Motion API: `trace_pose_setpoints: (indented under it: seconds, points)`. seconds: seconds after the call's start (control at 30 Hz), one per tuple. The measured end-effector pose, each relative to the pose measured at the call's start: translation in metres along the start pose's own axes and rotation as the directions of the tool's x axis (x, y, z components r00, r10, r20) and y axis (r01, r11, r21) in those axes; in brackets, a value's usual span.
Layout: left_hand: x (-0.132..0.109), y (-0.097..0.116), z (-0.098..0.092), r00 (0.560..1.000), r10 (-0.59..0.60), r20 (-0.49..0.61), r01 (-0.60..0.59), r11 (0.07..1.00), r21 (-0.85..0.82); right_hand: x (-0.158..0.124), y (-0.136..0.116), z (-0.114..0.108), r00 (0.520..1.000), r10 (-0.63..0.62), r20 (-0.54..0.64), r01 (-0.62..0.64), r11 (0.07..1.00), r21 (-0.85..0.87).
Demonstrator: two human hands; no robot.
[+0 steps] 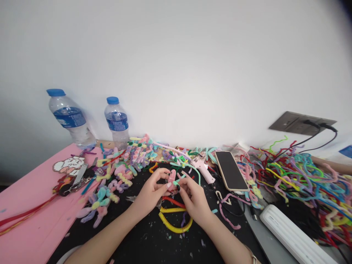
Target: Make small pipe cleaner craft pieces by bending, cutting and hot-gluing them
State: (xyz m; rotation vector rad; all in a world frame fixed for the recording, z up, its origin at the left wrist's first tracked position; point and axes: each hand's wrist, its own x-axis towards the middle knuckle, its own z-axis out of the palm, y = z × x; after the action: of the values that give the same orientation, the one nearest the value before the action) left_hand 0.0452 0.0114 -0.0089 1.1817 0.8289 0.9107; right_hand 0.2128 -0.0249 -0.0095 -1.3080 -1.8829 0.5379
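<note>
The left hand (pixel 154 186) holds a pink fuzzy piece (pixel 172 176) in a narrow grip; the right hand (pixel 194 196) pinches a mint strip (pixel 179 179). From the pink fuzzy piece, a yellow strip (pixel 176 230) curves at six o'clock, a phone (pixel 232 171) lies at three.

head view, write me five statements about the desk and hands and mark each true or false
1. The left hand holds a pink fuzzy piece. True.
2. The phone lies face down. False: the phone lies face up, its screen dark.
3. Both bottles have blue caps. True.
4. The right hand grips the glue gun. False: the right hand is at a mint-green piece; the pink glue gun lies near the phone.
5. Black plugs are in the wall socket. True.
</note>
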Motion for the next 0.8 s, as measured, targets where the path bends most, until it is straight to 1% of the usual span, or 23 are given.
trace_pose_setpoints:
  seconds: [0.23,0.37,0.43,0.53,0.8]
  points:
    - [-0.001,0.0,0.0,1.0,0.017,0.013,-0.017,1.0,0.005,0.001,0.0,-0.002,1.0,-0.011,0.006,0.01,0.999,0.04]
    - [0.0,-0.002,-0.001,1.0,0.015,0.007,-0.015,1.0,0.003,0.002,0.001,-0.003,1.0,-0.025,-0.018,0.026,0.999,0.035]
    - [0.0,-0.002,0.0,1.0,0.008,0.007,-0.008,1.0,-0.005,0.003,0.003,-0.004,0.999,-0.027,-0.035,0.028,1.0,0.01]
    - [-0.001,-0.002,0.001,1.0,-0.008,0.006,0.008,1.0,-0.008,0.004,0.004,-0.005,0.999,-0.022,-0.03,0.021,0.999,-0.038]
    - [0.0,-0.005,0.002,1.0,-0.01,0.022,0.01,1.0,0.028,0.004,0.003,-0.011,0.995,-0.066,0.073,0.079,0.981,-0.18]
